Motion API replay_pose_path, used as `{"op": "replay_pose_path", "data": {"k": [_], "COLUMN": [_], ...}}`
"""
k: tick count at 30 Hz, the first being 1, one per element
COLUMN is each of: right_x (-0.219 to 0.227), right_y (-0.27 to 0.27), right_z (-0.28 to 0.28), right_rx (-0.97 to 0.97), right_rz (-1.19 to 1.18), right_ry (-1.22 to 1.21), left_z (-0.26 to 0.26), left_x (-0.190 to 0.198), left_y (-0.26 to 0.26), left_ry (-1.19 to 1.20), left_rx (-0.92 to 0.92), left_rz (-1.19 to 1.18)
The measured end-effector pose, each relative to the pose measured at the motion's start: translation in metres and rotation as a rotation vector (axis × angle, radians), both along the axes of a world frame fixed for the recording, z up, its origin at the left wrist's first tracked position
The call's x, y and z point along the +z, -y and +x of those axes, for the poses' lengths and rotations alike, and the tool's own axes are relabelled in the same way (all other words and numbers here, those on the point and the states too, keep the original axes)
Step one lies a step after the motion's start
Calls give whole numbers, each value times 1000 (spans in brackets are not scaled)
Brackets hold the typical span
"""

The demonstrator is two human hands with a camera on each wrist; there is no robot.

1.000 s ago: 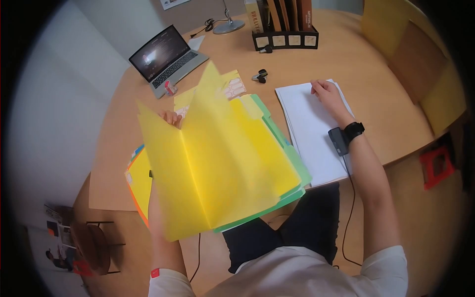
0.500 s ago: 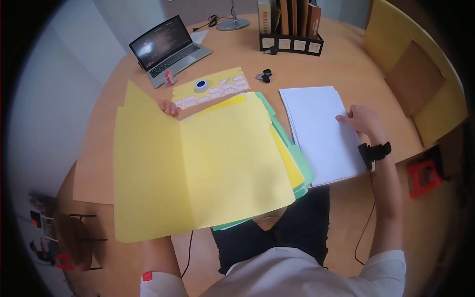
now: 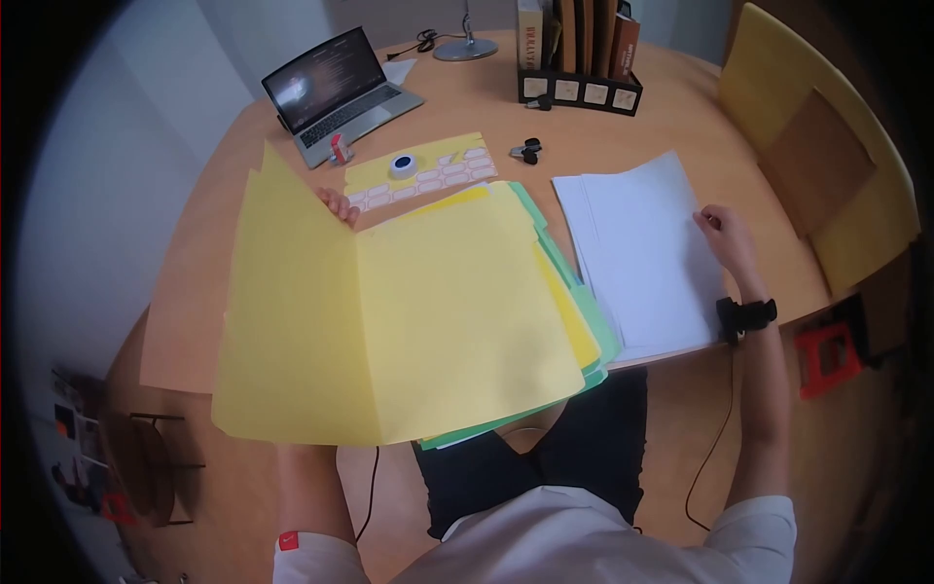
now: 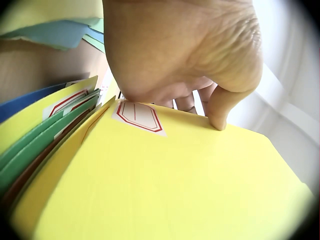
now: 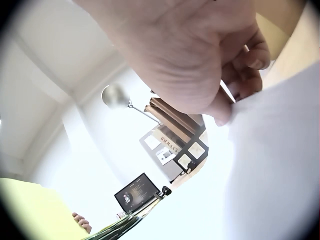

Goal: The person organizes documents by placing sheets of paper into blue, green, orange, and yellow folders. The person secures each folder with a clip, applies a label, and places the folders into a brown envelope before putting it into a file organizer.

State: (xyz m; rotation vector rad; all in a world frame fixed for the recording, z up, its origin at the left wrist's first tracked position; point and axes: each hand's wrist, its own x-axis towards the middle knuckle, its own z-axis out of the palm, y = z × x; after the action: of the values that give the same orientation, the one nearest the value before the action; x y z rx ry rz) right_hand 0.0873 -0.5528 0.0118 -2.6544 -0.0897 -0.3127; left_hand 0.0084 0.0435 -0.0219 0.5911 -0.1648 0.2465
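A pale yellow folder (image 3: 457, 311) lies spread over green and yellow folders, its left cover raised. My left hand (image 3: 338, 207) holds that cover at its top edge; in the left wrist view the thumb of the hand (image 4: 185, 60) presses the yellow face beside a red-bordered label (image 4: 140, 117). Over the white paper stack (image 3: 632, 263), my right hand (image 3: 728, 236) pinches the right edge of the top sheet, whose upper corner is lifted. The right wrist view shows thumb and curled fingers of the hand (image 5: 200, 65) at the sheet's edge (image 5: 275, 125).
Behind the folders are a label sheet (image 3: 457, 175) with a round white object (image 3: 403, 165), a tape roll (image 3: 341, 149), a laptop (image 3: 341, 97) and black clips (image 3: 528, 150). A book rack (image 3: 581, 91) and lamp base (image 3: 465, 49) stand at the back; a yellow chair (image 3: 846, 146) is at right.
The yellow folder has come open, its cover swung left. My right hand has moved to the paper stack's right edge, and the top sheet's corner has risen.
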Motion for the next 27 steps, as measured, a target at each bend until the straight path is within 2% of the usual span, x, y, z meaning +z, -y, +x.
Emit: {"op": "replay_pose_path", "data": {"k": [2,6,8,11,15,18,20,22,27], "right_x": [15,58,83,91,59,40,21,8,9], "right_y": [6,13,-1,-35,-107,-171,-194,-207,-229], "right_z": [1,-1,-9,-5,-18,-44,-43,-39,-47], "right_rx": [41,119,139,195,375,428,520,529,526], "right_rz": [72,738,988,1082,881,724,647,549,415], "right_ry": [98,441,442,284,-131,-336,-365,-355,-431], "left_z": [-2,-7,-8,-11,-11,-9,-8,-7,-7], "left_x": [2,4,8,11,22,28,31,33,35], "left_y": [0,4,5,10,12,14,16,18,17], "left_ry": [-11,-81,-114,-200,-283,-338,-362,-384,-470], "left_rx": [-4,-27,-38,-65,-80,-91,-99,-107,-115], "left_rz": [-23,-90,-128,-197,-283,-328,-348,-358,-411]}}
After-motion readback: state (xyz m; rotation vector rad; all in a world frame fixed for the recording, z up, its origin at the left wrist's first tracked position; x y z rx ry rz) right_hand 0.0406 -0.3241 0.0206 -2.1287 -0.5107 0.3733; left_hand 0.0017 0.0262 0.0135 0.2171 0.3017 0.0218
